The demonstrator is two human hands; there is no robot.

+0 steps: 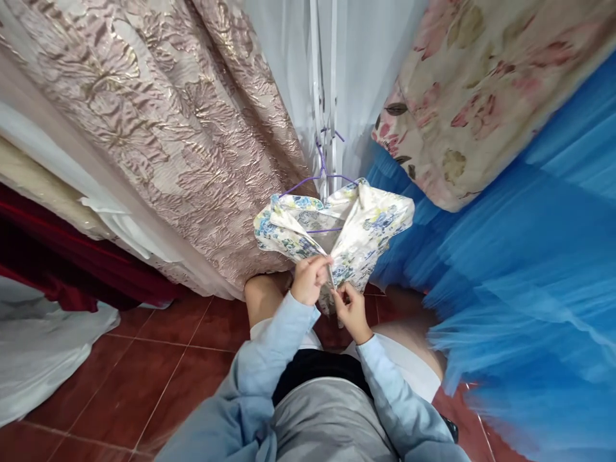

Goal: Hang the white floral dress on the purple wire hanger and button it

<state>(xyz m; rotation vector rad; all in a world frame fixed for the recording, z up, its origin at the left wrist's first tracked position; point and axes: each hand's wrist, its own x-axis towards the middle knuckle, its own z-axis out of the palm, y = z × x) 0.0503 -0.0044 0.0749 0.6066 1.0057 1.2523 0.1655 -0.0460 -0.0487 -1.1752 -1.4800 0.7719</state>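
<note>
cotton, floral-printed, is pinched between the fingertips of both hands at the centre of the frame: the left hand [310,279] has thumb and forefinger closed on the front edge of a small floral shirt [337,234], and the right hand [350,312], just below and beside it, is closed narrowly on the facing edge, the two nearly touching. it looks like the front opening is being fastened or undone, though any button is too small to make out. the shirt hangs on a purple wire hanger [321,176] whose hook rises toward white strips in the upper middle of the frame, so the garment dangles free. to do this well i'd judge the left hand should keep its edge taut and level while the right works close to the fingertips, without tugging down hard enough to slip the shoulders off the wire. pale blue sleeves run back to the bottom of the frame. a pink-gold brocade curtain [183,128] fills the upper left, a flowered cushion [481,96] sits upper right, blue tulle [529,269] spreads down the right side, and red floor tiles [158,359] show at lower left.
</note>
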